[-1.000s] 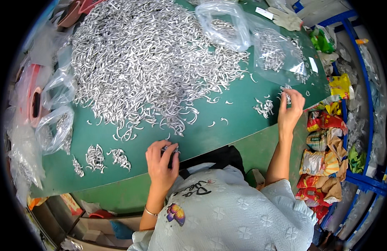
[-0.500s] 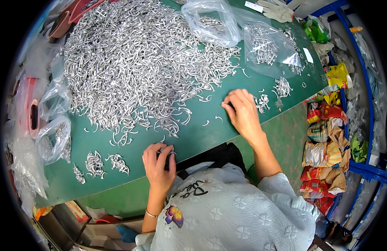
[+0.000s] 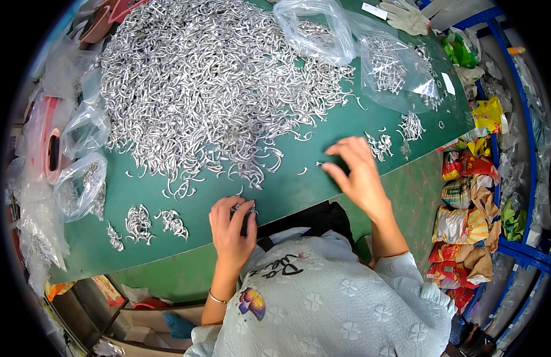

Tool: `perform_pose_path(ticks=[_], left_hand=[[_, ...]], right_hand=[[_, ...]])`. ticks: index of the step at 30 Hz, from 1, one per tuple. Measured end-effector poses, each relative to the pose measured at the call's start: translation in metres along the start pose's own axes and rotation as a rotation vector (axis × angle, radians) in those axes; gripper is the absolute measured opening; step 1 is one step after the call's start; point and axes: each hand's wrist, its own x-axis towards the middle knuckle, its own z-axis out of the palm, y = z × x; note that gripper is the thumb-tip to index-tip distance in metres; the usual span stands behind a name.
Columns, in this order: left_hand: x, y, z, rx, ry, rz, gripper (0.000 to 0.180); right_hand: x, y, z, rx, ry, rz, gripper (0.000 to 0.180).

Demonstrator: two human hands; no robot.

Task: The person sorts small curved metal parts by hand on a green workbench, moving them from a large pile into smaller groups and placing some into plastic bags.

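A large heap of small curved silver metal pieces covers the far part of the green table. At the near edge, my left hand is curled round several of these pieces, which show between its fingers. To its right, my right hand hovers low over the table, thumb and fingers apart, with nothing seen between them. One loose curved piece lies by the right thumb tip, and another loose piece lies further left.
Small piles lie at the left, including one pile, and at the right, including another. Clear plastic bags with metal parts rest at the far right, near a white glove. More bags line the left edge. Blue shelving stands right.
My right thumb and fingers have spread from a near pinch, and the bit at their tips no longer shows. My left hand keeps its curled grip. The whole view has shifted slightly.
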Motion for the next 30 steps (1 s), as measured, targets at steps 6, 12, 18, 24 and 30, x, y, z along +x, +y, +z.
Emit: perform_pose_path(ticks=[6, 12, 18, 24, 30], left_hand=[[0.001, 0.001, 0.0, -0.024, 0.005, 0.001, 0.033], [0.001, 0.002, 0.0, -0.025, 0.01, -0.002, 0.033], [0.002, 0.002, -0.001, -0.044, 0.02, -0.018, 0.032], [-0.002, -0.001, -0.003, -0.054, 0.019, -0.03, 0.032], [-0.001, 0.001, -0.003, -0.068, 0.017, -0.03, 0.031]], right_hand=[[-0.002, 0.001, 0.008, -0.092, -0.09, 0.052, 0.013], [-0.007, -0.028, 0.012, 0.058, -0.259, -0.114, 0.01], [-0.009, -0.061, 0.058, 0.091, -0.232, -0.29, 0.011], [0.005, -0.06, 0.054, 0.208, -0.24, -0.215, 0.016], [0.011, -0.067, 0.073, 0.046, -0.158, -0.174, 0.017]])
